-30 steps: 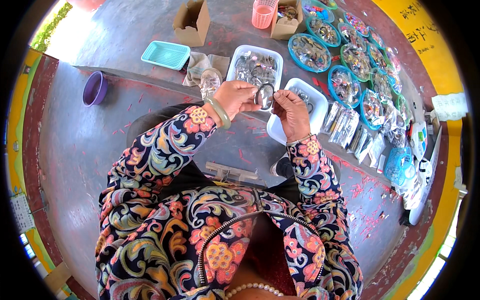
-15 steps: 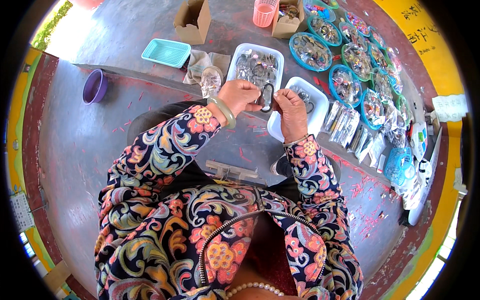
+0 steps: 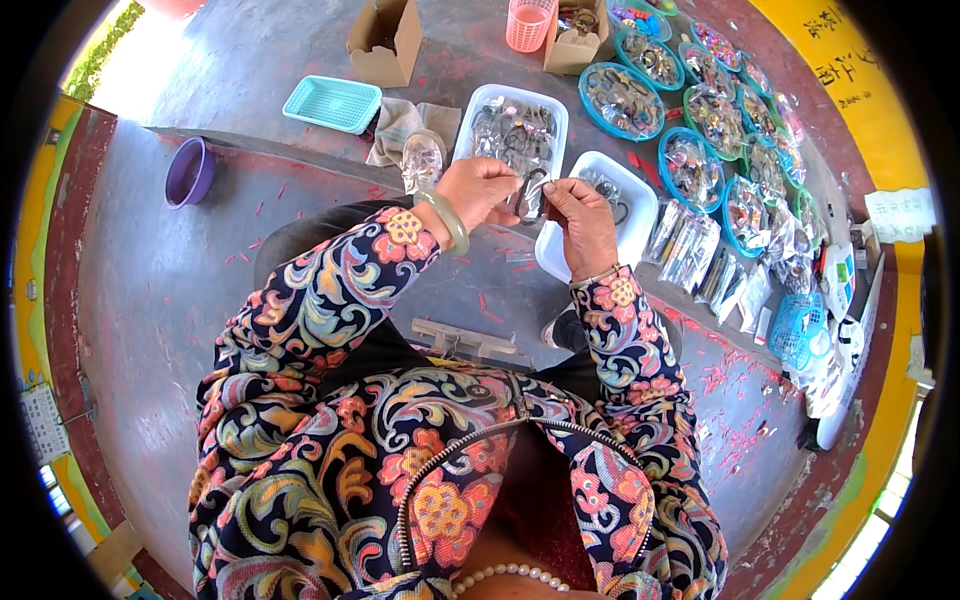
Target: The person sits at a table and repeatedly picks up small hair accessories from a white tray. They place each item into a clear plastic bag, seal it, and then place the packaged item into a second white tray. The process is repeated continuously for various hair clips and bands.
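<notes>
A black elastic hair tie (image 3: 532,196), seemingly in a small clear plastic bag, is stretched between my two hands. My left hand (image 3: 475,192), with a pale green bangle at its wrist, pinches its left side. On the opposite side my right hand (image 3: 588,225) has its thumb and fingertips closed on the clear plastic edge. Just beyond the left hand, a white tray (image 3: 563,118) is full of bagged dark hair ties. A second white tray (image 3: 552,258) sits under the right hand, with a few bagged pieces in it.
Blue and green baskets (image 3: 627,128) of small packets crowd the right side, beside a row of plastic packs (image 3: 690,245). Farther back are a cardboard box (image 3: 398,55), a turquoise basket (image 3: 330,103) and a pink basket (image 3: 528,28). A purple basin (image 3: 188,175) stands at left.
The black hair tie has tilted and looks narrower, with shiny plastic now showing across it. My right fingers have shifted slightly toward the left; my left hand has hardly moved.
</notes>
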Action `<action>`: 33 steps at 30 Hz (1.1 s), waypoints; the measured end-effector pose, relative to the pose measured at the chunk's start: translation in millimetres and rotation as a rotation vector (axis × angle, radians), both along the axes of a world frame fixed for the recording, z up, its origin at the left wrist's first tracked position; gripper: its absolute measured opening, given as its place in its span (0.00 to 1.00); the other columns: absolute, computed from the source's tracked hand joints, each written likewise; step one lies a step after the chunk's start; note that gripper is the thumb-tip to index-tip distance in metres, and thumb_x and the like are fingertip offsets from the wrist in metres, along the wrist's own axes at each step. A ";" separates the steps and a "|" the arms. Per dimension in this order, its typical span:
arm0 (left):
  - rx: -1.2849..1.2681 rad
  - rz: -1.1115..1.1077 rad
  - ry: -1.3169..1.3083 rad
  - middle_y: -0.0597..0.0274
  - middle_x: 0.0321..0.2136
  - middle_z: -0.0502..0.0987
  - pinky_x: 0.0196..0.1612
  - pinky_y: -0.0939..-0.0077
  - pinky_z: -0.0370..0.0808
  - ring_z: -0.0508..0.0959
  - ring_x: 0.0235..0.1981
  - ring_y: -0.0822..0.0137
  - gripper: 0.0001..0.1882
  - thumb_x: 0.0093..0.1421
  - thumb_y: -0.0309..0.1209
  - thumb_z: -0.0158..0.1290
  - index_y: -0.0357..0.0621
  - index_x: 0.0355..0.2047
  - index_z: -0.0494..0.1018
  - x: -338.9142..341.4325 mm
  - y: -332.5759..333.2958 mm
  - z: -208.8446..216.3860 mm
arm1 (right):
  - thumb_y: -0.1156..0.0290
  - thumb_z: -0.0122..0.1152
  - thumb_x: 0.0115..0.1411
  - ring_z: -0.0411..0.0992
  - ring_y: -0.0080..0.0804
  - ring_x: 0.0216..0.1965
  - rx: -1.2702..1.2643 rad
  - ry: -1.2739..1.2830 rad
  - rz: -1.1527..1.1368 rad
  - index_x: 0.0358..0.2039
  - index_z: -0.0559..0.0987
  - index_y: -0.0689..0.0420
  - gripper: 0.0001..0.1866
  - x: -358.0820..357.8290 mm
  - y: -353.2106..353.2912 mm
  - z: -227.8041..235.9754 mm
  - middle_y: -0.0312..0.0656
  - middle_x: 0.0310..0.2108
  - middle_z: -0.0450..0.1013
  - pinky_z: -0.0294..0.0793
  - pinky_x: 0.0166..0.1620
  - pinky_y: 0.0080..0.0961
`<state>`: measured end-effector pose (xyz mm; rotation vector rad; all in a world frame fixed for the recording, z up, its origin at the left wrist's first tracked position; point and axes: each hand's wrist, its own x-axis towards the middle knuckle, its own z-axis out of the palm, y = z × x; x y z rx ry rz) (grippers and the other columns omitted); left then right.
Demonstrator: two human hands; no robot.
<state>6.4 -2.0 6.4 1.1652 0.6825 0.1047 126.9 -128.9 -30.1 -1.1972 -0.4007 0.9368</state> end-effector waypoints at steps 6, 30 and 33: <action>-0.156 -0.124 -0.004 0.63 0.28 0.73 0.28 0.84 0.75 0.75 0.26 0.75 0.09 0.56 0.29 0.50 0.39 0.35 0.69 -1.1 -0.6 2.2 | 0.71 0.56 0.54 0.62 0.16 0.20 0.004 0.025 -0.004 0.26 0.75 0.60 0.06 -1.9 0.1 4.5 0.31 0.19 0.68 0.60 0.26 0.13; -0.111 0.039 -0.064 0.60 0.31 0.73 0.29 0.82 0.74 0.78 0.31 0.67 0.09 0.58 0.31 0.48 0.37 0.34 0.68 -0.6 1.0 -1.5 | 0.69 0.57 0.53 0.66 0.19 0.23 -0.067 0.125 0.171 0.26 0.75 0.59 0.07 -0.2 0.8 6.2 0.34 0.21 0.70 0.64 0.30 0.14; -0.087 -0.030 0.025 0.58 0.31 0.74 0.28 0.83 0.73 0.77 0.31 0.67 0.12 0.57 0.33 0.49 0.36 0.35 0.68 -0.6 0.7 4.0 | 0.69 0.57 0.53 0.65 0.19 0.23 -0.034 0.074 0.150 0.26 0.74 0.59 0.07 0.3 0.5 4.9 0.33 0.21 0.70 0.64 0.30 0.14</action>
